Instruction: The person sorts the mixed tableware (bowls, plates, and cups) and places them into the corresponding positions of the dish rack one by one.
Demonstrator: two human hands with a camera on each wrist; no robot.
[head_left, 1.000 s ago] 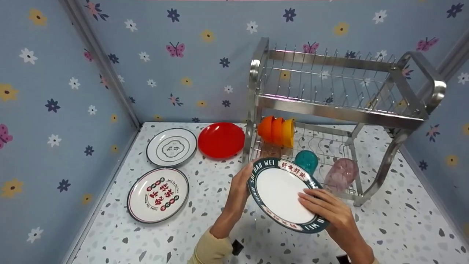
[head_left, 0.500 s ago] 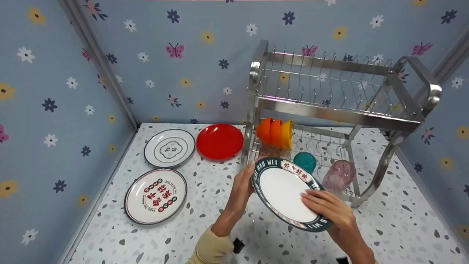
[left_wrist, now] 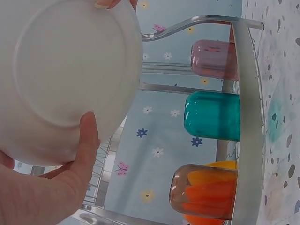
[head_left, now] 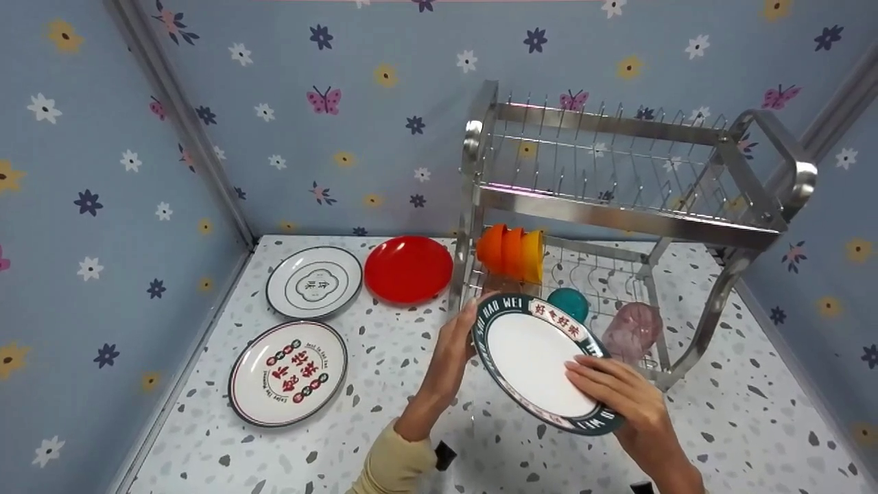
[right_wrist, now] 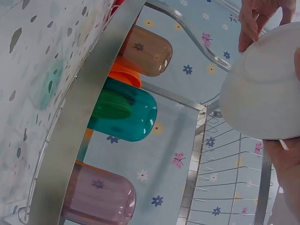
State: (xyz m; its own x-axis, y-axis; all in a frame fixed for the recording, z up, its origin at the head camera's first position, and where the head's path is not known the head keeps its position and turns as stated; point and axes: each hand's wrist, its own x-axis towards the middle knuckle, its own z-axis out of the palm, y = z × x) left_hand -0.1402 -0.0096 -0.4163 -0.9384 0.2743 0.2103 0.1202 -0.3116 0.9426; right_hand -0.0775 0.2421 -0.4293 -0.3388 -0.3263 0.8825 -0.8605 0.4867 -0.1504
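Observation:
A white plate (head_left: 531,360) with a dark green lettered rim is held tilted above the table, in front of the rack. My left hand (head_left: 449,357) grips its left edge, and in the left wrist view the thumb (left_wrist: 87,133) presses on the plain underside. On the right edge my right hand (head_left: 627,398) pinches the plate, fingers laid over its upper face. Three more plates lie at the left: a red plate (head_left: 409,269), a white plate with a grey emblem (head_left: 314,282), and a white plate with red characters (head_left: 288,374).
A two-tier metal dish rack (head_left: 617,216) stands at the right. Its lower tier holds stacked orange and yellow bowls (head_left: 509,254), a teal cup (head_left: 568,304), a pink cup (head_left: 632,333) and a brown cup (right_wrist: 147,50). Patterned walls (head_left: 384,123) enclose the table.
The head view has tilted slightly, so the rack and lying plates sit a little lower and further left. The held plate has shifted slightly right and tipped a little. Both hands keep their grip.

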